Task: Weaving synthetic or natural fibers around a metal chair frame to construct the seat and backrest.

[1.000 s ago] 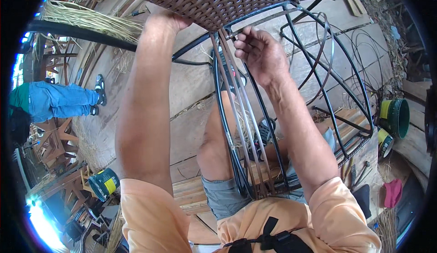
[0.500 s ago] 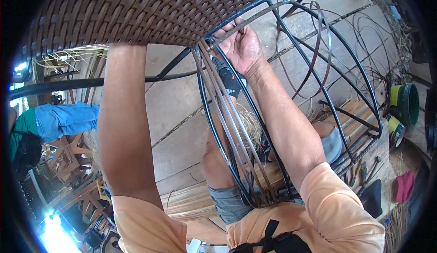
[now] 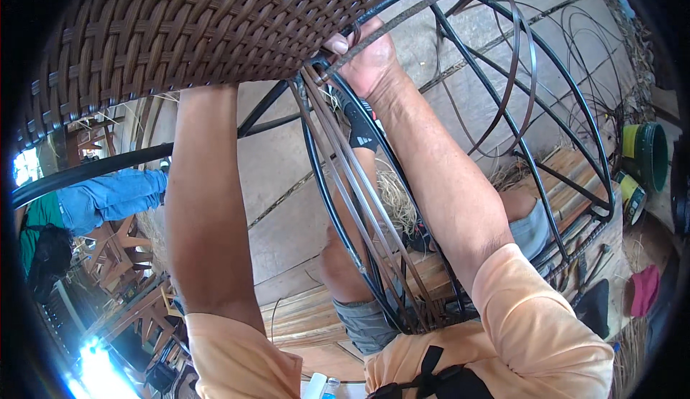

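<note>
A dark brown woven panel spans the upper left, fixed to a black metal frame that stands over my legs. My left forearm reaches up beneath the panel, which hides that hand. At the panel's lower right edge, my right hand is closed with its fingers curled behind a frame bar; what they grip is mostly hidden. A bit of dark strip shows by those fingers. Several brown strips run lengthwise along the frame toward my lap. Another brown strip hangs in loops right of my right hand.
Loose strips lie coiled on the floor at the far right. A dark green bucket, a pink cloth and hand tools sit to the right. At the left, another person in jeans is near wooden pieces.
My right hand has gone from fingers spread, palm showing, to closed, shifting slightly left and up. The panel and frame have tilted a little, the panel's lower edge coming down.
</note>
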